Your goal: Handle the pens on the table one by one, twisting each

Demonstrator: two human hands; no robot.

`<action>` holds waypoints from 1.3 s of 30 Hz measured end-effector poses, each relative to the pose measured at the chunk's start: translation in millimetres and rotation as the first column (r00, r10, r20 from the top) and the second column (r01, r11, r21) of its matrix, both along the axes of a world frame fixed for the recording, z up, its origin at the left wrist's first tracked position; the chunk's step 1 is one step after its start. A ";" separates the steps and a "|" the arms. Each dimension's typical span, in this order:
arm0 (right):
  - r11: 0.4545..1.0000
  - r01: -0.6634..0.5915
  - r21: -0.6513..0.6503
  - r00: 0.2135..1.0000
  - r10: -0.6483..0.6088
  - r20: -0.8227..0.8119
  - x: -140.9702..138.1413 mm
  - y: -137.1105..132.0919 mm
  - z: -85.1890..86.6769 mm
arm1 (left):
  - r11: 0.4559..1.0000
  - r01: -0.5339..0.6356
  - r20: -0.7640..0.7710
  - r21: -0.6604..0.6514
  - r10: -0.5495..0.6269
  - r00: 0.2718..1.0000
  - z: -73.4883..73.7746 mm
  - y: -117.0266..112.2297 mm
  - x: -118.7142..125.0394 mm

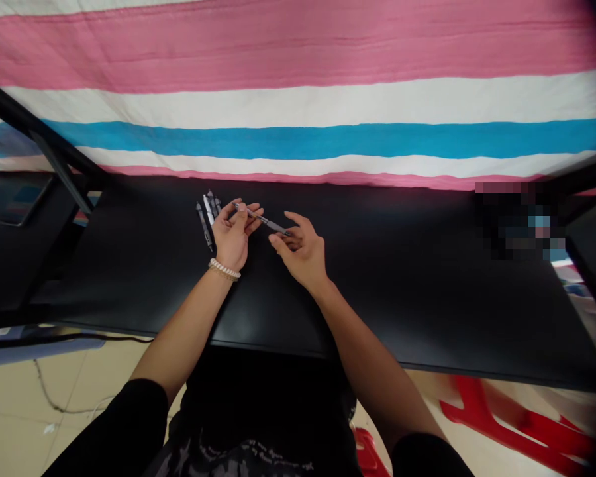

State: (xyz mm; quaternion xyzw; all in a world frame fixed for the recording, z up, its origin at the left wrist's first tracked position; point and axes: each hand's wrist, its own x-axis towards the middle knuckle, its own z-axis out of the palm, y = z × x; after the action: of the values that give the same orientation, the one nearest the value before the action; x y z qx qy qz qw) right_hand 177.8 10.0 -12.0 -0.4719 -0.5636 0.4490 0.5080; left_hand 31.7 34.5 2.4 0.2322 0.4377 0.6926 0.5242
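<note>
A slim grey pen slants above the black table, between my two hands. My left hand, with a pale beaded bracelet at the wrist, pinches the pen's far left end between thumb and fingers. Close to the other end is my right hand, its thumb and index finger apart and curved; whether its other fingers touch the pen tip I cannot tell. Just left of my left hand lie several more pens: a dark one apart, and a white one grouped with others partly hidden by my fingers.
The black table runs across the view. Behind it hangs a striped pink, white and blue cloth. A pixelated dark object sits at the right end. Black metal bars stand at the left. A red plastic stool is below right.
</note>
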 end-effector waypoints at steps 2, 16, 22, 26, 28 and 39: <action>1.000 -0.012 0.025 1.000 0.011 0.023 0.4 0.1 -0.8 | 1.000 -0.002 -0.013 -0.003 0.002 1.000 -0.6 0.2 -0.1; 0.989 -0.147 -0.024 0.989 0.147 0.008 8.8 4.8 0.9 | 0.974 0.222 0.169 -0.051 -0.211 0.963 17.2 -3.3 -3.5; 0.962 -0.261 0.082 0.960 0.250 0.124 12.3 3.2 11.3 | 0.935 0.354 0.452 -0.008 -0.312 0.835 34.1 -9.1 -19.5; 0.982 -0.184 0.029 0.982 0.183 0.048 19.7 8.8 12.2 | 0.947 0.321 0.488 -0.029 -0.267 0.831 38.9 -12.4 -30.4; 0.987 -0.159 0.006 0.985 0.158 0.062 21.1 11.5 9.3 | 0.953 0.300 0.478 -0.037 -0.246 0.843 41.4 -13.5 -33.4; 0.991 -0.131 -0.016 0.983 0.132 0.129 16.0 14.5 -2.6 | 0.989 0.147 0.371 0.024 -0.145 0.917 47.4 -11.5 -54.2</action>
State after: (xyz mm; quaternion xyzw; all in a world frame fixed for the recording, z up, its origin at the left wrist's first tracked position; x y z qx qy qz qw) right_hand 193.7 24.5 -14.6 -0.4638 -0.6235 0.4522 0.4378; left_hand -22.5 23.0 49.9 0.1277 0.3136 0.6819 0.6484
